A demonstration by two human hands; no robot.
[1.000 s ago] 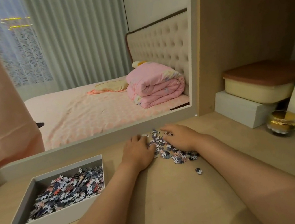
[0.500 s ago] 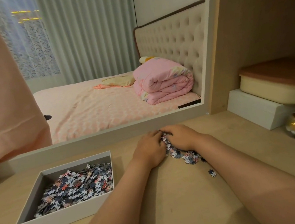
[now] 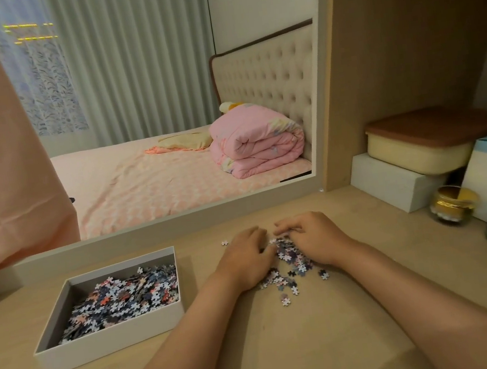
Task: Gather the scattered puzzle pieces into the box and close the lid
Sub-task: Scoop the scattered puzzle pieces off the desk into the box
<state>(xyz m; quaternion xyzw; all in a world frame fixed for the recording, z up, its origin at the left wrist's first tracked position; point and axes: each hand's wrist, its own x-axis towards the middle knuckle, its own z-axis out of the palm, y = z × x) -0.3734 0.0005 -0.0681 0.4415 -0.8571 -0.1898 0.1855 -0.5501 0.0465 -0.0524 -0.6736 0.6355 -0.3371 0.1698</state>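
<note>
Left hand, right hand: spread wide round heap a second ago, now drawn in, nearly touching, fingers curled over loose puzzle pieces on desk. Heap tighter; probably ready to scoop. Strays trailing nearward; one stray piece beyond left hand. Open box, part-filled, well to left. Lid not in view. Gold-lidded jar at right, apart from route to box.
</note>
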